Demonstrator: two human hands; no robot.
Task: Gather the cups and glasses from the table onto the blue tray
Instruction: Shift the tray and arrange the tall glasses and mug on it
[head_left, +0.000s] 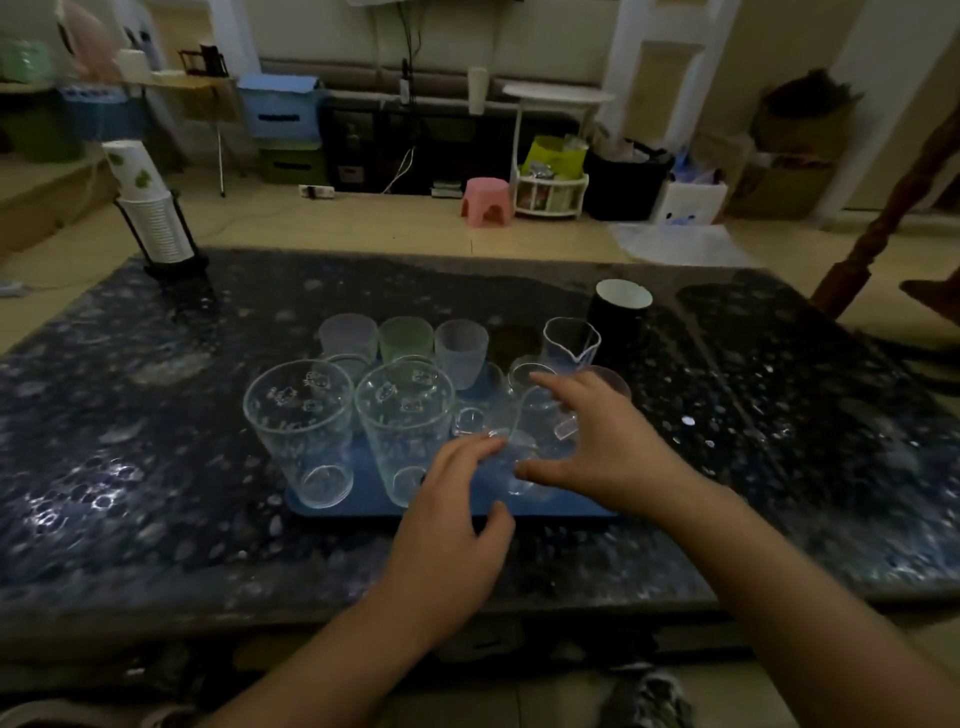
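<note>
Dark speckled tabletop carrying a blue tray
Both hands spread above the tray's small clear glass, gripping nothing

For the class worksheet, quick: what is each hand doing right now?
Left hand: open, fingertips touching a small clear glass.
Right hand: open, fingers spread over the same glass.

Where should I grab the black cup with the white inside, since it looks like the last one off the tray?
Grip the black cup round its upper wall, just under the rim, coming from its right, outer side. It stands upright, I see no handle, and the table there is bare. The spouted glass beaker crowds its left, so the right hand probably suits best.
</note>
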